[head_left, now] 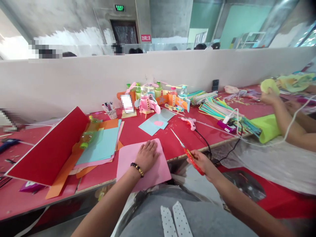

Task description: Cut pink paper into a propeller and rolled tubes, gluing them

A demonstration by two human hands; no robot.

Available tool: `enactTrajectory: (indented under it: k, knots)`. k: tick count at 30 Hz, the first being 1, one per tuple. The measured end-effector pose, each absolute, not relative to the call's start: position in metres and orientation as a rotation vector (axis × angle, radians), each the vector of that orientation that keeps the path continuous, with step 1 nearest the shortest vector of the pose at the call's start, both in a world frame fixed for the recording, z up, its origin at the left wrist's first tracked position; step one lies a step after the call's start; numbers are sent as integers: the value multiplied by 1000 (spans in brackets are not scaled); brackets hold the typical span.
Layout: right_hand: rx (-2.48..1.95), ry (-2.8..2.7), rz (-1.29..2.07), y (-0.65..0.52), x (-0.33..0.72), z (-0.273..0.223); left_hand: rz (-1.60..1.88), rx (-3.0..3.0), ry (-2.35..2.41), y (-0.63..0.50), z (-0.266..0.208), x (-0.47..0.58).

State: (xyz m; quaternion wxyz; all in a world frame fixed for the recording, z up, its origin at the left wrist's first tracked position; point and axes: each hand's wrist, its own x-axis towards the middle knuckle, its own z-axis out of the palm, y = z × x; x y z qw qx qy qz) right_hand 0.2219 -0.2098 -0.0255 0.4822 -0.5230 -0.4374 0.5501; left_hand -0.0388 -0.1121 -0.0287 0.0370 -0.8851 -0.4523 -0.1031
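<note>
"Head view: what's the left hand (147,156) doing?"

"Lying flat, gripping nothing, on a pink rectangular sheet of paper (127,159) that overhangs the near edge of the red surface (133,128)."

"And the right hand (203,165)?"

"Grasping red-handled metal scissors (187,152), their tip near a pink plastic glue gun (189,123)."

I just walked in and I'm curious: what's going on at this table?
The person's left hand lies flat on a pink sheet at the front of the table. The right hand holds red scissors beside the sheet, not touching it. A glue gun lies beyond the scissors, and decorated bottles stand at the back. To the right, a co-worker's hand holds a yellow piece.
</note>
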Motion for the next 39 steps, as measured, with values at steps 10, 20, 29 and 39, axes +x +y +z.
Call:
enactTrajectory:
  k: [10, 20, 29, 39]
  knots:
    - [-1977, -1897, 170, -175, 248, -12, -322, -2783, -1386, -114, -28, -39]
    - [-1952, -2018, 26, -149, 265, -18, -258, -2802, -1434, -102, -18, -37]
    - [-1522, -1932, 226, -199, 210, -7, -36, -2866, -1726, -68, 13, -25]
    - [-1357, -1205, 1616, -214, 154, -74, 117, -2955, -1716, -47, 19, -15]
